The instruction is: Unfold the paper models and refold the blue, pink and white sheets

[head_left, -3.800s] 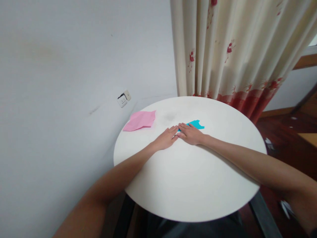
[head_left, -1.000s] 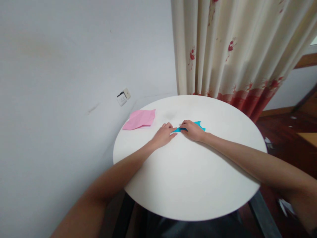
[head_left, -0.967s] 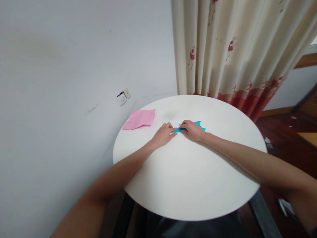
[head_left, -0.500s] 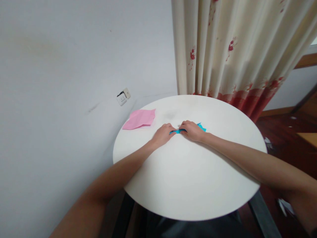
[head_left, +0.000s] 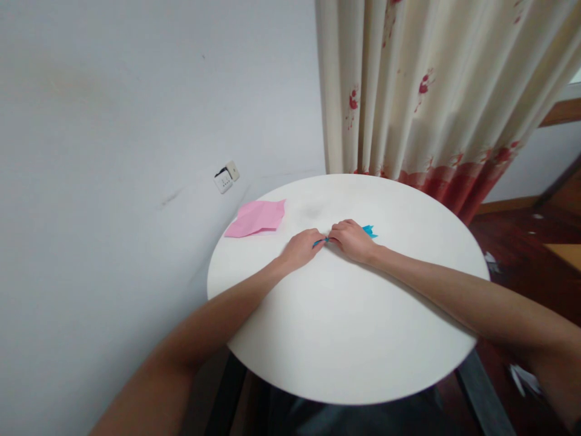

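Both hands meet near the middle of a round white table (head_left: 354, 327). My left hand (head_left: 302, 248) is closed, its fingertips pinching one end of a narrow strip of blue paper (head_left: 327, 240). My right hand (head_left: 351, 239) is curled over the same strip from the other side, knuckles up. Only a sliver of the strip shows between the fingertips; the rest is hidden under the fingers. Beyond the right wrist, a jagged blue piece (head_left: 370, 231) sticks out; whether it joins the strip is hidden by the hand.
A creased pink sheet of paper (head_left: 257, 218) lies at the table's back left, close to the wall. On that wall is a white socket (head_left: 224, 180). A cream curtain with red flowers (head_left: 408, 121) hangs behind the table.
The fingers have come slightly closer together, and less of the blue strip shows between them. The jagged blue piece beside the right wrist has shifted a little. The pink sheet has stayed put.
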`<action>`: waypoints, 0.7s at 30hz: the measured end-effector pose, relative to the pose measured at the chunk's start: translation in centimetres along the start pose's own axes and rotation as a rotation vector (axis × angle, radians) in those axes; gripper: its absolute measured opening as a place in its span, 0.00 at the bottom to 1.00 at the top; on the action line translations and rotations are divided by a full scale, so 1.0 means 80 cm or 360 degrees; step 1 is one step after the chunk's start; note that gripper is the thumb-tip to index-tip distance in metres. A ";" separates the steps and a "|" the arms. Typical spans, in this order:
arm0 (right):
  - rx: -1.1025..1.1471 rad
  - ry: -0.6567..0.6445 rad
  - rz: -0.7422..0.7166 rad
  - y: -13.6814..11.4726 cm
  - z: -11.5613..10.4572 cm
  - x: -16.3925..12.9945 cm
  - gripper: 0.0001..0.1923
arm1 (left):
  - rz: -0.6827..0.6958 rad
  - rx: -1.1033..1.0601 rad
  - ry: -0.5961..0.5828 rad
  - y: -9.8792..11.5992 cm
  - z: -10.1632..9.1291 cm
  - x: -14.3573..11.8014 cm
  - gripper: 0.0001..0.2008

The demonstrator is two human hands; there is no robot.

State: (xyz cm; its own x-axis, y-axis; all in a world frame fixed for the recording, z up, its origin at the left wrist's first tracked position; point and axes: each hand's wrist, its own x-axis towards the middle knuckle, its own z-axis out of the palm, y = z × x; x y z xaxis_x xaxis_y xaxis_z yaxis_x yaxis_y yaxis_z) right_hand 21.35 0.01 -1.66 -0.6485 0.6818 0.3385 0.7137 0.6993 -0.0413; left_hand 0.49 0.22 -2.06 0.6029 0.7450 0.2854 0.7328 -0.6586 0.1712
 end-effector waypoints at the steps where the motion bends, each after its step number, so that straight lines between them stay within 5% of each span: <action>1: 0.0004 0.0005 -0.0007 -0.001 -0.001 0.000 0.12 | 0.0000 0.0011 -0.0015 0.000 0.000 0.000 0.12; 10: -0.0009 0.0030 -0.0024 0.007 -0.004 0.004 0.12 | -0.0052 0.0121 0.0020 0.005 -0.009 -0.002 0.16; 21: -0.0022 0.0035 0.0154 0.056 -0.016 0.007 0.14 | -0.0220 0.0087 0.0146 -0.006 -0.014 -0.003 0.15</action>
State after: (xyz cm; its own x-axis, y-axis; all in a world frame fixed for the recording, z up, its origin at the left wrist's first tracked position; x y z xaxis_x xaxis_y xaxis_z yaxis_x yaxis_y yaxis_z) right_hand 24.51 3.28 -0.47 -0.5704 0.7412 0.3539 0.7765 0.6271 -0.0619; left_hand -0.33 0.22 -1.16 0.4656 0.8137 0.3480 0.8243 -0.5419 0.1641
